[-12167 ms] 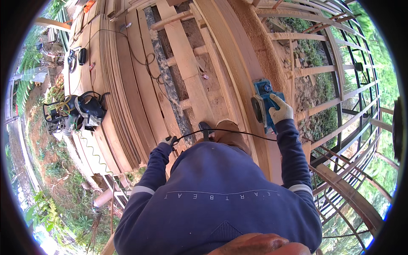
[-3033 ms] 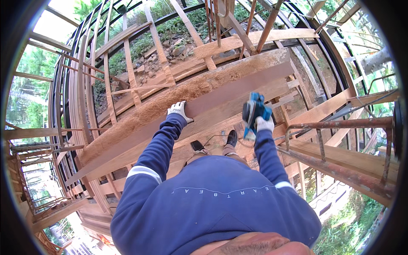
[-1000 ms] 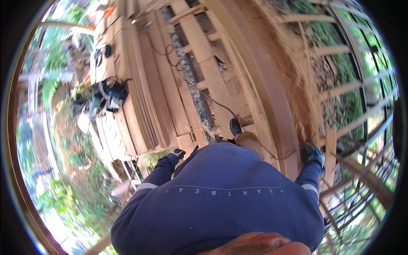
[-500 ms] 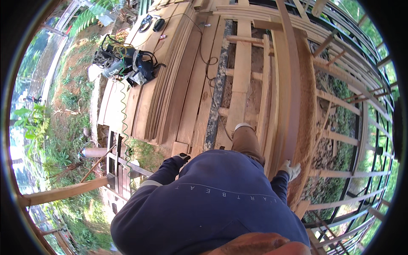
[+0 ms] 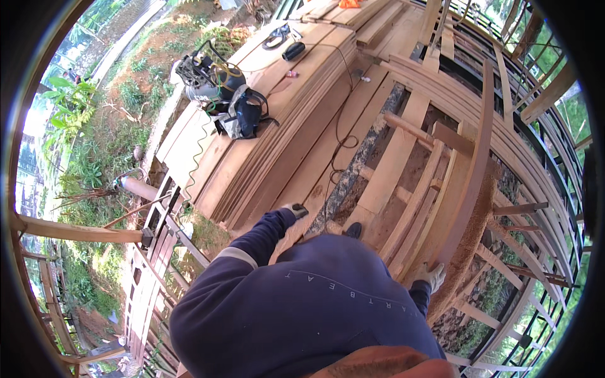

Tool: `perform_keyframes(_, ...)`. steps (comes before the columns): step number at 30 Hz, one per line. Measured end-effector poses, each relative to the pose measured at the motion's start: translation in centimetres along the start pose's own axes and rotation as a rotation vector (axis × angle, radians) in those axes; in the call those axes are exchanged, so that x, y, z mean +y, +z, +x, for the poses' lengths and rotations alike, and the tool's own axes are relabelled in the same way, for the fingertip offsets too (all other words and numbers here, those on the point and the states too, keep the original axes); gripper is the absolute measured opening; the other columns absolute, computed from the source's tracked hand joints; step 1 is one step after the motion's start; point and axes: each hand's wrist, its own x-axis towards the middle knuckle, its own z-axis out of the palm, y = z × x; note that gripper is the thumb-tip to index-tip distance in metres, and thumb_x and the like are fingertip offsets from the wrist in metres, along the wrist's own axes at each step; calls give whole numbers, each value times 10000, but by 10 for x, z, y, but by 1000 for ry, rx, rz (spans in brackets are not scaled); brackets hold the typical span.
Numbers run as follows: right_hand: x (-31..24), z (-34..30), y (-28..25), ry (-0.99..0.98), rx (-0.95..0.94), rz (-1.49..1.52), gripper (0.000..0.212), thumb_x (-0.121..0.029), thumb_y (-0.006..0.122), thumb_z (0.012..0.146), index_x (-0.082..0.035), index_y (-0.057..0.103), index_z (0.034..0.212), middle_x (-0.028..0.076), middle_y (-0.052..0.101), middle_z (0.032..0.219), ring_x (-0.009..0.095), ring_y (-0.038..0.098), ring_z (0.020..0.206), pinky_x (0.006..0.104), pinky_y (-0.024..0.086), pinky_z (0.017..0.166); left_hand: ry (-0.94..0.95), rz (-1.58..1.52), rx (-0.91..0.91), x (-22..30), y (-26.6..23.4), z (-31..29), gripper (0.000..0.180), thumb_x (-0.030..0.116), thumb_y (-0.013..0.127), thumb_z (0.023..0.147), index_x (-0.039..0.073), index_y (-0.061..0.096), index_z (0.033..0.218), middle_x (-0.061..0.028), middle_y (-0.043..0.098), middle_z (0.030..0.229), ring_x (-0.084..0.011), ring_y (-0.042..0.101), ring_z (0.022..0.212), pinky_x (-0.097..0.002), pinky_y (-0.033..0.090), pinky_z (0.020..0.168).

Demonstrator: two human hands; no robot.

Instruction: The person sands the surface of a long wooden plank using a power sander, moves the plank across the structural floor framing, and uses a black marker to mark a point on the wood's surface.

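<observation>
My right hand (image 5: 432,275), in a pale work glove, grips the near end of a long reddish-brown wooden board (image 5: 465,189). This board stands on edge along the right side and curves away toward the far right. Its fingers are partly hidden where they meet the wood. Held out over the planks on the left, my left hand (image 5: 298,211) is gloved too, with its fingers loosely bent and apart and nothing seen in them. Beside the gripped board lie paler timber pieces (image 5: 419,195).
A stack of planks (image 5: 277,138) fills the left, carrying an air compressor (image 5: 214,79), a dark bag (image 5: 246,113) and a black cylindrical object (image 5: 293,51). A cable (image 5: 343,142) and a green coiled hose (image 5: 198,154) trail nearby. Gaps show between the beams (image 5: 400,148) ahead.
My view has turned to the right and my body leans differently. My left hand has reached forward, away from my side. My right hand stays at the board's near end.
</observation>
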Motion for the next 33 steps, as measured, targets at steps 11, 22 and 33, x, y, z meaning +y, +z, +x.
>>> perform_keyframes(11,-139,206,-1,-145,155,80,696,-346,699,805,-42,477,1391,283,426,1434,417,392,1342,449,320,1131,-393,248,-159,-56,14,65,422,447,643,895,55,714,1034,-91,722,848,-180,662,729,-357,517,678)
perform_keyframes(22,-336,405,-6,120,113,108,698,-366,658,812,-38,471,1399,254,424,1456,369,374,1377,411,294,1151,-179,475,412,41,-122,406,469,475,641,887,35,713,1034,-117,730,871,-203,694,781,-382,533,715)
perform_keyframes(33,-419,497,-24,313,226,145,681,-319,663,813,-54,466,1409,232,438,1451,353,379,1375,409,293,1154,163,-699,126,440,-250,690,289,92,645,940,-18,633,1207,-97,696,937,-179,675,806,-245,532,683)
